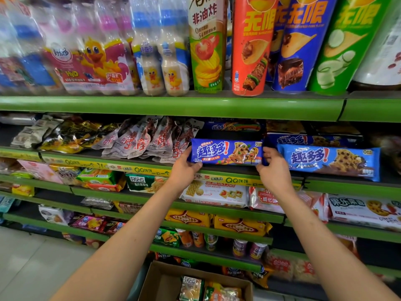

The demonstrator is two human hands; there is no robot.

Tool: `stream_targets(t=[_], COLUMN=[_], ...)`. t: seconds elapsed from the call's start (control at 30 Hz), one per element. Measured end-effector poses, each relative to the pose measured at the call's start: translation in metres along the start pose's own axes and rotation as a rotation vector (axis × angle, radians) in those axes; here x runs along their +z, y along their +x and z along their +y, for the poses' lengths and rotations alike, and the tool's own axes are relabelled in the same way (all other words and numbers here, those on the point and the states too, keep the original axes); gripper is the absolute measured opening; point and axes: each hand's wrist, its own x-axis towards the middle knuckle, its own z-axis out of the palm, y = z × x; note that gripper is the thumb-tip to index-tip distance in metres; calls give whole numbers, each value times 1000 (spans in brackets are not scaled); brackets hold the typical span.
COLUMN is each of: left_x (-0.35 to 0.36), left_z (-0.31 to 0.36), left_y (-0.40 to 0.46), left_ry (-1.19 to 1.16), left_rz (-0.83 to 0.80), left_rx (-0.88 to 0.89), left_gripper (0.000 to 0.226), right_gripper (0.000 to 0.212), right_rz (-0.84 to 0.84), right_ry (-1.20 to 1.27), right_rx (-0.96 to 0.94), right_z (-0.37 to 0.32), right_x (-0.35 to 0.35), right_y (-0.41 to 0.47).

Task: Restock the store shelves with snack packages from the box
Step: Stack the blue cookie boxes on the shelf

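A long blue cookie package (226, 152) lies lengthwise at the front of the second shelf (217, 170), held at both ends. My left hand (186, 168) grips its left end from below, thumb on the front. My right hand (274, 168) grips its right end. A lighter blue cookie package (329, 161) lies just to the right on the same shelf, with more blue packs stacked behind. The cardboard box (160, 281) stands on the floor below, open, with several green and orange snack packs (192, 287) inside.
Red-and-white jerky pouches (149, 140) lean just left of the held package. Chip tubes (251, 44) and bottled drinks stand on the top shelf. Lower shelves hold soda biscuits (214, 194), yellow cracker packs and small cups. Pale floor tiles (32, 263) lie at the lower left.
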Motion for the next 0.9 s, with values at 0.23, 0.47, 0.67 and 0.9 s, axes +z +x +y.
stream_targets(t=[0.23,0.47,0.67,0.9], left_x=[-4,-5,1,5], left_z=[8,15,10,7], left_y=[4,15,17,20], left_ry=[-206,-279,-242,-223], left_rz=[34,52,111,156], left_rx=[-121,-238,-209,-199], left_gripper=[53,39,30,16], right_gripper=[45,31,51,48], right_rz=[-30,76,-427,-396], right_ry=[-39,-668,-731,-660], right_rx=[-12,-374,-295,-188], right_z=[-1,-31,-51,-42], right_x=[1,-12,26,54], right_y=[0,31,108,159])
